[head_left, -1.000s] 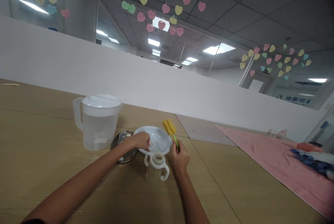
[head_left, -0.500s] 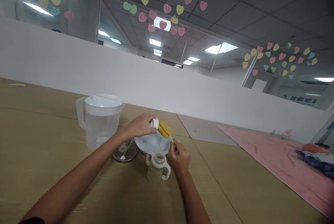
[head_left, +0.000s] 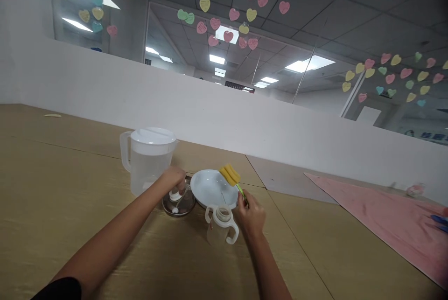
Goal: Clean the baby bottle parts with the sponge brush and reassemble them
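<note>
The right hand (head_left: 252, 213) is closed around the green handle of a sponge brush (head_left: 229, 175), whose yellow head tilts up toward the far left and overlaps the far right rim of a white bowl (head_left: 206, 185). The left hand (head_left: 174, 178) is over a round metal tray (head_left: 189, 207), its fingers bent down to a white ring (head_left: 174, 196); whether they grip it or only touch it, I cannot tell. In the near part of the same tray lies a thin tube with a white end (head_left: 175, 210).

A clear bottle (head_left: 217, 232) stands upright on the tabletop (head_left: 52, 188), between the 2 forearms and just on the near side of the bowl. Its neck is open at the top, and a white collar with 2 curved handles surrounds it. The tray sits just left of the bowl. At the far left of the tray stands a translucent pitcher (head_left: 140, 164) with a white lid and a handle on its left side. Well apart on the right, a pink cloth (head_left: 371, 216) is spread out, with a blue item (head_left: 441, 220) partly in view on it. Beyond the tabletop's far edge rises a white wall (head_left: 224, 113).
</note>
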Demonstrator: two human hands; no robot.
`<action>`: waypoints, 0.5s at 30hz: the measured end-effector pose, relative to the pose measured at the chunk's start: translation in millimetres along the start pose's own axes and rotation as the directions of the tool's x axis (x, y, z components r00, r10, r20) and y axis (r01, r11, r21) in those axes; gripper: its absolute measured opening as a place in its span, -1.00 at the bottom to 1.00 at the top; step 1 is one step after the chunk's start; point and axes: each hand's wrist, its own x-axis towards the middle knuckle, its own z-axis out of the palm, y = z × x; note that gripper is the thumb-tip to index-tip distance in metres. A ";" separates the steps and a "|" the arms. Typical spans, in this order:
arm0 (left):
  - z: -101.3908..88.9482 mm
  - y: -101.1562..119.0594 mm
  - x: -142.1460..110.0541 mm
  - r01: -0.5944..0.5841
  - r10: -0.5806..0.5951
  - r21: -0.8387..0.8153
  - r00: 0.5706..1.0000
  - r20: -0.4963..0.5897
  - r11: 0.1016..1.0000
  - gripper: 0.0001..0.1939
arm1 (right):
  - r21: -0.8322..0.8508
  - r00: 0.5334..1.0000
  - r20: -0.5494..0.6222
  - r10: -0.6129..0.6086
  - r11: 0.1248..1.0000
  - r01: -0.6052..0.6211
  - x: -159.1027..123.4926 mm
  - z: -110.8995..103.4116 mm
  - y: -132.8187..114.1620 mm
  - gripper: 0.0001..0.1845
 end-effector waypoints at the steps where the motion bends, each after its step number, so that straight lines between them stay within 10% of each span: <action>1: -2.4 4.0 -2.7 0.027 -0.027 0.044 1.000 0.014 0.999 -0.72 | 0.003 1.000 0.003 -0.003 1.000 0.003 0.1 0.0 0.0 -0.64; 8: -34.8 60.9 -55.2 -0.173 0.166 0.115 0.984 0.063 0.978 -0.61 | 0.000 0.992 0.043 0.117 0.993 -0.117 0.2 -2.6 -3.5 -0.58; 12: -19.0 87.6 -72.5 -0.545 0.535 -0.045 0.800 0.271 0.837 -0.50 | -0.014 0.958 0.128 0.258 0.966 -0.259 -0.9 -6.0 -3.4 -0.56; 15: 0.7 94.7 -69.6 -0.570 0.555 -0.020 0.790 0.260 0.821 -0.59 | -0.008 0.925 0.187 0.331 0.942 -0.336 -0.2 -8.8 -4.1 -0.54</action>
